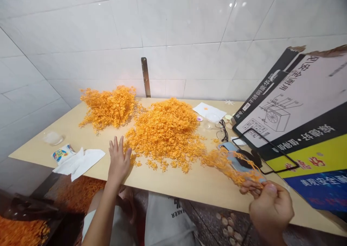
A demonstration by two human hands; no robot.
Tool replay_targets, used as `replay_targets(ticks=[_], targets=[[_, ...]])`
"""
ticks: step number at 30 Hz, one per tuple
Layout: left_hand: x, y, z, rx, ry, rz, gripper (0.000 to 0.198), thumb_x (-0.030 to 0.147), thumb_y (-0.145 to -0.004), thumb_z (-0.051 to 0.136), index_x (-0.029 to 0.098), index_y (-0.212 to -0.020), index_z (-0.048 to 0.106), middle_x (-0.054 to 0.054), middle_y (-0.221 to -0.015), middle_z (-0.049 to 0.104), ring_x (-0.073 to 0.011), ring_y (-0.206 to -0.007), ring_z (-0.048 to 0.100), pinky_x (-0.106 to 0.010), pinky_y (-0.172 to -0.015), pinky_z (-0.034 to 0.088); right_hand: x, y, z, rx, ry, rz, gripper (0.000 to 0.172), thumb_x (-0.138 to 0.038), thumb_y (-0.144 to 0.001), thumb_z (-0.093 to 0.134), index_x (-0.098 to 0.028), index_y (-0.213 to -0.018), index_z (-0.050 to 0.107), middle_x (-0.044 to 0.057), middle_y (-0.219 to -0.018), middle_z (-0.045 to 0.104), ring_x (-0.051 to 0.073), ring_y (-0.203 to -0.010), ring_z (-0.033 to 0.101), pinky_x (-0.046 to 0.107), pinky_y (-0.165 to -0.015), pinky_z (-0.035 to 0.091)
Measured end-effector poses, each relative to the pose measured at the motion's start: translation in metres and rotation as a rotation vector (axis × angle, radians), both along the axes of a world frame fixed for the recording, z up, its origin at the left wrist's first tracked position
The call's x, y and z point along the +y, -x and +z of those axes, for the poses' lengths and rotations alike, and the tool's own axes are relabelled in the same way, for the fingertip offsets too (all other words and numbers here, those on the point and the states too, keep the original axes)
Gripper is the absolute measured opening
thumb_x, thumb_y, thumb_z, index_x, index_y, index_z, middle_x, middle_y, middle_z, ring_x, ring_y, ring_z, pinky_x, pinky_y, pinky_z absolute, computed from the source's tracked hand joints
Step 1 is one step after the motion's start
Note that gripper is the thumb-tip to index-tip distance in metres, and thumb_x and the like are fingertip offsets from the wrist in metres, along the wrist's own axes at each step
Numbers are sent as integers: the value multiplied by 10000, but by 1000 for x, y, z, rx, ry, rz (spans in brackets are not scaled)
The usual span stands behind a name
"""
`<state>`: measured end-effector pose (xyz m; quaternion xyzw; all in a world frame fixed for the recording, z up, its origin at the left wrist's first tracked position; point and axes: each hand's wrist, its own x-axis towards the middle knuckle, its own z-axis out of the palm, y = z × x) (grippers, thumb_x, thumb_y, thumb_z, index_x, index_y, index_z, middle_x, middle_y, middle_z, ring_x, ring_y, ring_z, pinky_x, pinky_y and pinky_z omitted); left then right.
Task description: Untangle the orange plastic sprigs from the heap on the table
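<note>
My left hand [118,158] is open with its fingers spread, reaching over the wooden table [189,184] to the near left edge of a big heap of small orange plastic pieces [165,130]. My right hand [269,208] is closed at the lower right, pinching the end of an orange branched plastic sprig [230,164] that stretches left toward the heap. A second pile of orange sprigs [108,107] lies farther back on the left.
White tissues and a small packet [73,159] lie at the table's left end. Glasses [222,132], a phone [230,152] and a paper sheet [209,111] sit right of the heap. A printed cardboard box [298,123] leans at the right. More orange pieces fill a container [21,231] below left.
</note>
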<state>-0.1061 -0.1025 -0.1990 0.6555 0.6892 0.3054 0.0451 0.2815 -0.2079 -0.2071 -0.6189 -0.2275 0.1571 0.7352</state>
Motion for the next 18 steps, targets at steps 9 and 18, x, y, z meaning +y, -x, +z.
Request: replay_targets(ticks=[9, 18], targets=[[4, -1, -4, 34, -64, -34, 623, 487, -957, 351, 122, -1462, 340, -224, -1561, 234, -387, -1467, 98, -657, -1127, 154, -4, -11, 14, -147, -308, 26, 412, -550, -785, 668, -215, -883, 448, -19, -668, 596, 193, -563, 615, 371, -575, 526], [-2, 2, -1, 2, -132, -101, 510, 410, -952, 389, 129, -1376, 430, -216, -1490, 380, -338, -1431, 273, -617, -1140, 212, 16, 11, 136, -261, -466, 415, 273, -456, -850, 625, -222, -883, 487, -23, -680, 570, 160, -573, 590, 291, -518, 490]])
